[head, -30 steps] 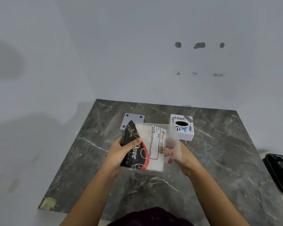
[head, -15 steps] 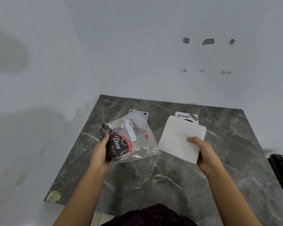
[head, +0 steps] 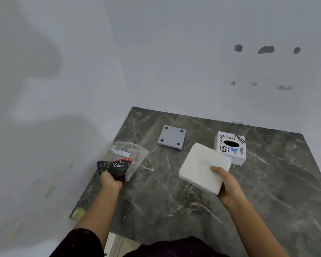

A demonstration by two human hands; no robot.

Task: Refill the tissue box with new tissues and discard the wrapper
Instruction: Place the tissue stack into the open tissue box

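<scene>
I see both forearms reaching forward over the dark marble surface [head: 174,197], set well apart. Left hand [head: 110,180] sits out near the surface's left edge, its grip closed on the black lower end of the empty Dove tissue wrapper [head: 121,162]; the clear upper part of the wrapper stands up and away from the hand. Right hand [head: 228,186] is held above the surface, its grip pinching the near right corner of the white tissue stack [head: 202,169], thumb on top and the other fingers hidden beneath. The stack tilts, its far corner just in front of the white tissue box [head: 232,153]. A grey square lid [head: 171,139] lies flat further back, between wrapper and box.
</scene>
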